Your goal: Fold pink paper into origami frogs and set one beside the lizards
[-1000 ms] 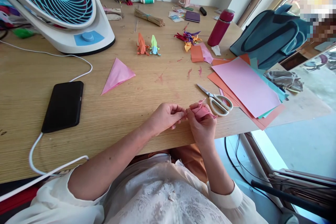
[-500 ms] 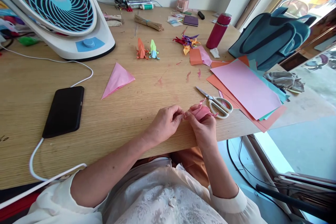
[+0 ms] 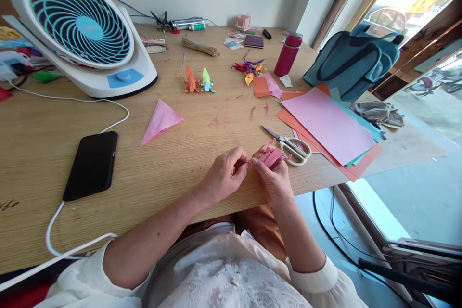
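The folded pink paper point(image 3: 271, 158) sits in the right hand's point(image 3: 277, 182) grip, with the left hand point(image 3: 224, 173) pinched together beside it (what it pinches is too tiny to see), near scissors point(image 3: 305, 147) on the table point(image 3: 169, 178).

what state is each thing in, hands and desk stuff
Pink folded-paper figure: gripped by right hand
Left hand: pinched shut, contents unclear
White-handled metal scissors: lying flat, blades look shut
Pink paper triangle: folded
Dark red cylindrical bottle: upright, capped
Black rectangular device: flat, face dark
White plastic fan: standing, spin unclear
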Demonstrator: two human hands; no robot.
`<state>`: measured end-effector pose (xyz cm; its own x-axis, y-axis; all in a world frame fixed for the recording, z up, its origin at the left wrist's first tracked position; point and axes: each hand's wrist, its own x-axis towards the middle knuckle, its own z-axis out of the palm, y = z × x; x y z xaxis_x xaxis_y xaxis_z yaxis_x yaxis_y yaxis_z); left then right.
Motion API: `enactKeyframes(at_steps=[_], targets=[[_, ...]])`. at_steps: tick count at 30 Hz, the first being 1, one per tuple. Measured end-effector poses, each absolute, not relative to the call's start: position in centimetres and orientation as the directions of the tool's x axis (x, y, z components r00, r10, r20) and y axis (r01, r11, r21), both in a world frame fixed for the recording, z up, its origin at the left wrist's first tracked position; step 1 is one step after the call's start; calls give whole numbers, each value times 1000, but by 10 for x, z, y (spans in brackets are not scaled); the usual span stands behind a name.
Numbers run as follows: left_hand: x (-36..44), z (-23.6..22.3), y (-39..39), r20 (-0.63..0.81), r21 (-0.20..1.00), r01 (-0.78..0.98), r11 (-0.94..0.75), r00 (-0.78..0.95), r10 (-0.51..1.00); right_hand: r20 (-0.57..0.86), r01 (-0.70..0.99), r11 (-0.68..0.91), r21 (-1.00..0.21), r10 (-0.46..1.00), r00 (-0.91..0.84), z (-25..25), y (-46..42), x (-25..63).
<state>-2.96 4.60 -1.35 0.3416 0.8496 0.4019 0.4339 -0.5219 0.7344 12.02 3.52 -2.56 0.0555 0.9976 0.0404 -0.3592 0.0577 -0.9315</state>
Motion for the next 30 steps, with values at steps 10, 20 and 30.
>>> enactKeyframes(at_steps=[10,20,30], targets=[[-36,-6,49,208,928,206,-311,406,890,2,-422,-17,-907,999,-44,-20,37,128],[-39,-6,54,153,916,306,-261,334,930,-74,-343,-124,-931,985,-157,-15,48,134],[-37,-9,56,176,929,279,-244,248,953,-153,-437,-206,-875,976,-153,-22,37,161]])
